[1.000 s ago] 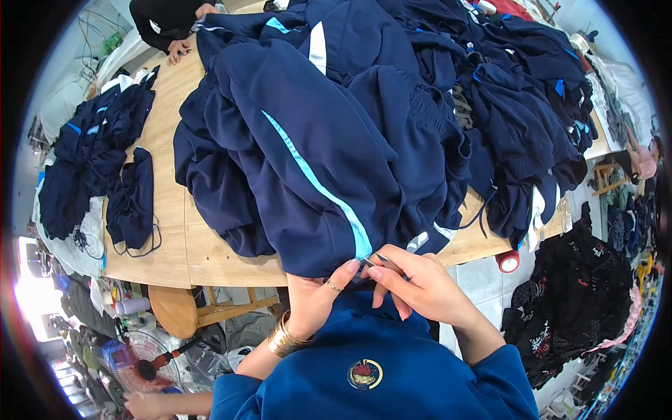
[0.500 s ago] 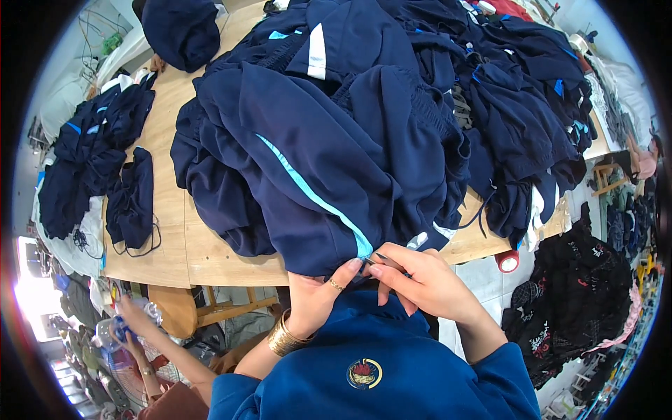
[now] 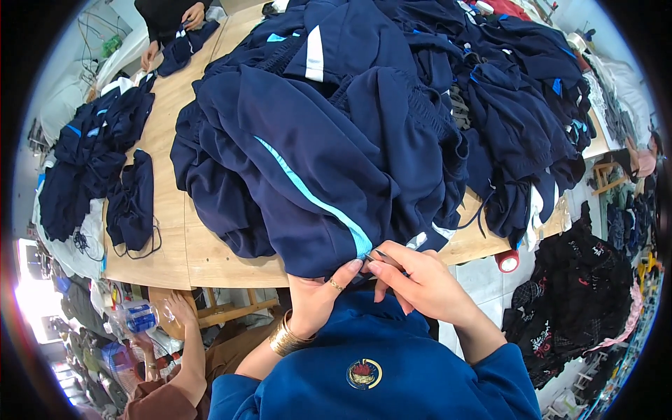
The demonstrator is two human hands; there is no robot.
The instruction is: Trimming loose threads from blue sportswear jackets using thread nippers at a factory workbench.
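A navy garment (image 3: 308, 161) with a light blue stripe hangs over the near edge of the wooden table (image 3: 175, 231). My left hand (image 3: 318, 297), wearing a ring and gold bangles, pinches the garment's hem where the stripe ends. My right hand (image 3: 420, 280) meets it from the right, fingers closed on the same hem and on a small dark tool that is mostly hidden; I cannot tell what it is.
A large heap of navy garments (image 3: 490, 91) covers the table's right and far side. A smaller pile (image 3: 91, 161) lies at the left edge. Another person's hands (image 3: 171, 31) work at the far end. A seated person (image 3: 175, 364) reaches below left. Dark clothes (image 3: 581, 308) lie on the floor right.
The garment has been drawn slightly toward me at the hem. At the far end, a navy bundle gave way to another person's hands. The person at lower left shifted an arm.
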